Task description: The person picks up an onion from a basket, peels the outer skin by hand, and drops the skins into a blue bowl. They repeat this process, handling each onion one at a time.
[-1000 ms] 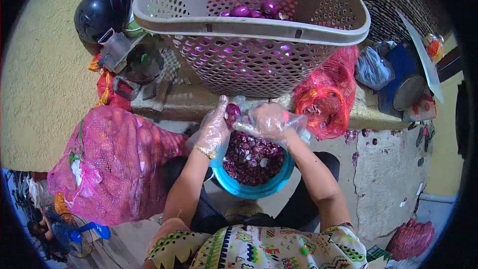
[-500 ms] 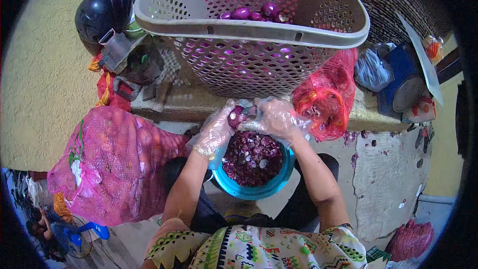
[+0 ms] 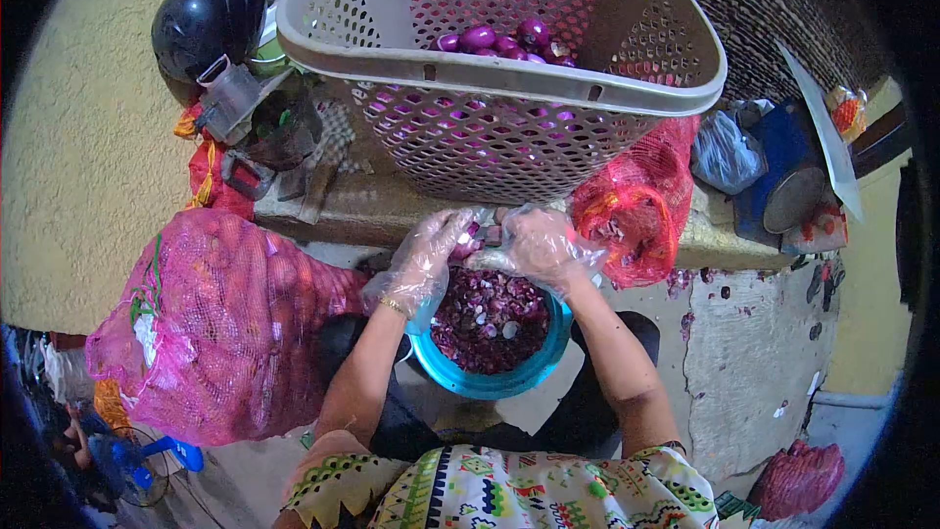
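My left hand (image 3: 428, 253), in a clear plastic glove, is closed around a red onion (image 3: 464, 243), which is partly covered by the fingers. My right hand (image 3: 537, 243), gloved the same way, grips a small knife (image 3: 493, 234) beside the onion; only a short piece of its dark blade shows. Just below both hands, between the knees, stands a blue basin (image 3: 487, 388) filled with purple onion skins and pale trimmed bits (image 3: 490, 321).
Ahead, a tall grey perforated basket (image 3: 509, 78) holds peeled red onions (image 3: 534, 33) on a ledge. A full pink mesh sack (image 3: 230, 323) stands at left. A red mesh bag (image 3: 627, 235) lies right of the basket. Skins litter the right-hand floor (image 3: 744, 353).
My left fingers have shifted over the onion, covering more of it. Both hands stay together above the basin. The whole view has tilted slightly.
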Demonstrator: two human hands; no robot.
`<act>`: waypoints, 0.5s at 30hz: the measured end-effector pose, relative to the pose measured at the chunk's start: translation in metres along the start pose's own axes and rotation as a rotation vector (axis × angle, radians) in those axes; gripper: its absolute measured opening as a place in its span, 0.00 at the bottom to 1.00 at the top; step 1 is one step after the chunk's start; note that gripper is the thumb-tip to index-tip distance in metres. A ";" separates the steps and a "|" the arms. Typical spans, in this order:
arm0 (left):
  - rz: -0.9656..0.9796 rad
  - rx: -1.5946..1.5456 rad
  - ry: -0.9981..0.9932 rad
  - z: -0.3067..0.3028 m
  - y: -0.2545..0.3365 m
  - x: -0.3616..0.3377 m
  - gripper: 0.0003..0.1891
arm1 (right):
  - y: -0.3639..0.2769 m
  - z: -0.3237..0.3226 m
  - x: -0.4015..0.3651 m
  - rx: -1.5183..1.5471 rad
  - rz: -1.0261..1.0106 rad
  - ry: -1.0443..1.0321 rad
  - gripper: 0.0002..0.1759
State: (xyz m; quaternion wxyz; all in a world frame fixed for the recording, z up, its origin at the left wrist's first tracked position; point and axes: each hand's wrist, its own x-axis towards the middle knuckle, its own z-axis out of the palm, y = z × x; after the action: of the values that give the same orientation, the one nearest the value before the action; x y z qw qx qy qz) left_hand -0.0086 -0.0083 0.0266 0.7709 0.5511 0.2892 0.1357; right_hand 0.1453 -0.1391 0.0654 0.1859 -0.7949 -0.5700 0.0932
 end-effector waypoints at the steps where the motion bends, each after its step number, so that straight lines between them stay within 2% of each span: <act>1: 0.051 0.071 0.000 -0.002 -0.004 0.003 0.21 | -0.001 0.000 0.000 0.026 0.007 0.018 0.39; 2: 0.102 0.142 0.000 -0.004 -0.007 0.006 0.21 | -0.001 0.000 -0.001 0.022 0.004 0.018 0.39; 5: 0.045 0.193 0.012 -0.001 -0.006 0.009 0.22 | 0.002 0.000 -0.002 0.057 -0.033 0.043 0.41; 8: 0.093 0.260 0.019 -0.001 -0.007 0.010 0.21 | 0.001 -0.002 -0.003 0.013 -0.007 0.018 0.41; 11: 0.088 0.157 0.033 0.008 0.003 0.005 0.21 | -0.002 -0.004 -0.003 0.037 0.024 0.019 0.41; 15: 0.082 0.224 0.071 0.005 -0.002 0.009 0.22 | 0.001 0.001 -0.001 0.031 0.002 0.004 0.38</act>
State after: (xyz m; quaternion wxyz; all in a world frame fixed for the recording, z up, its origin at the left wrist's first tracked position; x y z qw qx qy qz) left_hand 0.0012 -0.0081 0.0231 0.6876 0.6399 0.3069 0.1536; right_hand 0.1452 -0.1404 0.0644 0.1991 -0.7928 -0.5673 0.1004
